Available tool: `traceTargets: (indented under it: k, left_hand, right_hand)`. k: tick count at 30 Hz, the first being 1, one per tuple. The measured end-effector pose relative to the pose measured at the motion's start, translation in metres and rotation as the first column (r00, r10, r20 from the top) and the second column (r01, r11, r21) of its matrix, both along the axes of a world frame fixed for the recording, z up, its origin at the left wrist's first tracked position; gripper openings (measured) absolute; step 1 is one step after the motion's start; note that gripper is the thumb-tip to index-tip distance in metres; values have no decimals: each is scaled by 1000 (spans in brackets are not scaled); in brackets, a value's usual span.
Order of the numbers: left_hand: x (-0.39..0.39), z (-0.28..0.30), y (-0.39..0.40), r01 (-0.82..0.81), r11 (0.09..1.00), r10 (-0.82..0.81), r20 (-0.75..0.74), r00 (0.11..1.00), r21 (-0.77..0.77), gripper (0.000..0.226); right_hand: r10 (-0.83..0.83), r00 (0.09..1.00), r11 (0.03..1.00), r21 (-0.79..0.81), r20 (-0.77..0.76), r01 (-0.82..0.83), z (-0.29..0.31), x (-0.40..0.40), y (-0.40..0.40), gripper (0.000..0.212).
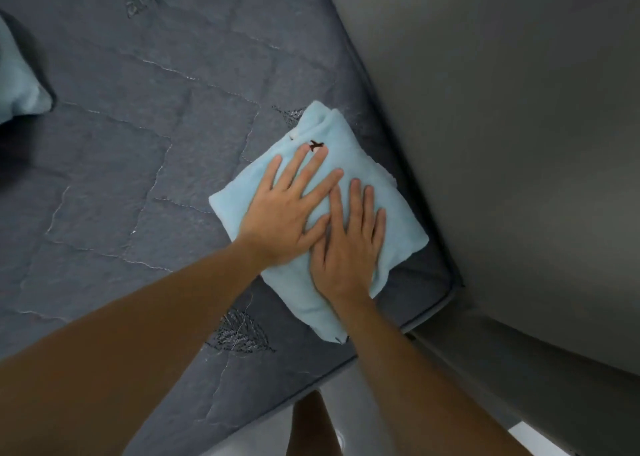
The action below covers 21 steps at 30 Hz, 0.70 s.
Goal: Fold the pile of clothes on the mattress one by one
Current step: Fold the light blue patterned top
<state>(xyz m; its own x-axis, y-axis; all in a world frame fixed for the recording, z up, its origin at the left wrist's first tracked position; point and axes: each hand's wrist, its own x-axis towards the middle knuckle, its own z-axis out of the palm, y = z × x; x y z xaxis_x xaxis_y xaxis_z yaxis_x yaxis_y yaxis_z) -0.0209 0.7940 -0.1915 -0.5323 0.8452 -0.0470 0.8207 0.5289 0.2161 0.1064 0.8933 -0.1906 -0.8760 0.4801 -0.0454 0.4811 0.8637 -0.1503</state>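
Head view looks down on a dark grey quilted mattress (145, 165) with a pale blue folded cloth (363, 165) lying near its right corner, close to the edge that runs along a grey wall (512, 126). The cloth is a thick, roughly square bundle, set at a slant to the mattress edge, with a small dark plane-shaped mark (316, 145) near its far end.

Both hands lie flat on top of the cloth, fingers straight and spread, gripping nothing. The left hand (284, 213) reaches in from the lower left and covers the middle of the cloth, its fingertips just short of the dark mark. The right hand (346, 244) lies just beside it on the near right part of the cloth, fingers pointing away from the person. The two hands touch: the left thumb sits against the right hand's index finger.

At the left edge of the picture, well apart from the folded cloth, part of another pale blue fabric item (20, 85) rests on the mattress. Stitched leaf patterns show on the mattress, one (242, 334) just near the cloth's front corner. Below the mattress edge a bare leg (311, 424) stands on a light floor (540, 438).
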Motion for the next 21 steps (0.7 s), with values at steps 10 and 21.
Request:
traceTargets:
  k: [10, 21]
  left_hand:
    - [-7, 60, -32, -11, 996, 0, 126, 992, 86, 63]
    - [-54, 183, -284, -412, 910, 407, 89, 909, 49, 61]
  right_hand:
    - [-41, 999, 989, -142, -10, 39, 70, -3, -12, 70]
    - [367, 922, 821, -425, -118, -381, 190, -140, -206, 71]
